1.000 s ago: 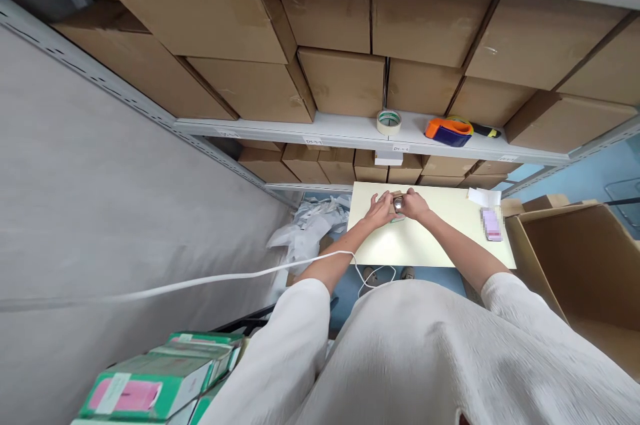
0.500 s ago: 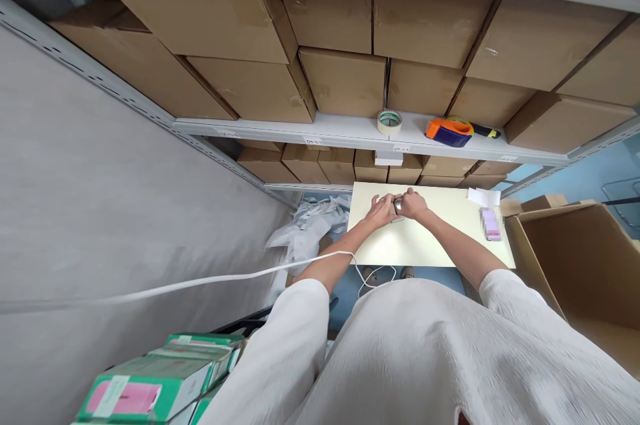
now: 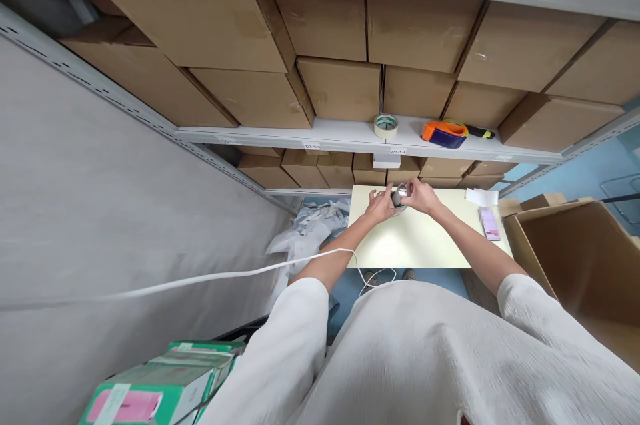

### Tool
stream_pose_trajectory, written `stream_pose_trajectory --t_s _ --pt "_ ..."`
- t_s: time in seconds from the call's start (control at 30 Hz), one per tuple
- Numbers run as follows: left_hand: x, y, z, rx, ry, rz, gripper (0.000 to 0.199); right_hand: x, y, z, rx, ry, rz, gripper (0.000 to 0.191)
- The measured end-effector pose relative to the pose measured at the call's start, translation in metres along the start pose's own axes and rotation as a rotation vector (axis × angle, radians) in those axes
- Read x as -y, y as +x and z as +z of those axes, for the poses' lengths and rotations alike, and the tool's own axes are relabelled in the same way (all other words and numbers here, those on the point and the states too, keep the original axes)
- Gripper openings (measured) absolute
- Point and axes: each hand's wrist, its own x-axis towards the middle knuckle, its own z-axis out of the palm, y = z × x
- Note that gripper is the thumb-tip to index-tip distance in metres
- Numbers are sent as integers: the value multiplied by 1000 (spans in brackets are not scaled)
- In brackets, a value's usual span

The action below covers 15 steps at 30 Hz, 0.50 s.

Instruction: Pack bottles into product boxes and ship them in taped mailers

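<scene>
Above the pale yellow tabletop point(image 3: 425, 245), near its back edge, my left hand point(image 3: 381, 205) is closed around a small dark grey object point(image 3: 396, 199). My right hand point(image 3: 421, 196) touches it from the right, its fingers pinching a small shiny silvery piece point(image 3: 403, 190) at the top of the dark object. The two hands nearly meet. What the small things are is too small to tell. A pinkish-purple phone-like item point(image 3: 490, 223) and a white paper point(image 3: 481, 197) lie at the table's right end.
Cardboard boxes point(image 3: 340, 88) fill the shelves. A tape roll point(image 3: 385, 126) and an orange and blue tool point(image 3: 445, 133) sit on the shelf edge point(image 3: 350, 135). A large open carton point(image 3: 580, 251) stands right, green boxes point(image 3: 145, 385) lower left. A white cable point(image 3: 215, 276) crosses the left arm.
My right hand has moved slightly up and right, now with the shiny piece in its fingers. The dark grey object shows more clearly between the hands. The view has shifted slightly.
</scene>
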Motion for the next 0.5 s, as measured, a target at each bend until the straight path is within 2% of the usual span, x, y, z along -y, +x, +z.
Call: stream_pose_trajectory --t_s 0.2,0.5 --pt "-6 5 -12 -18 -60 -44 107 2 3 -23 -151 55 -107 44" --pt "-5 13 -12 -38 -130 -69 108 9 -2 -30 -247 23 -268 47"
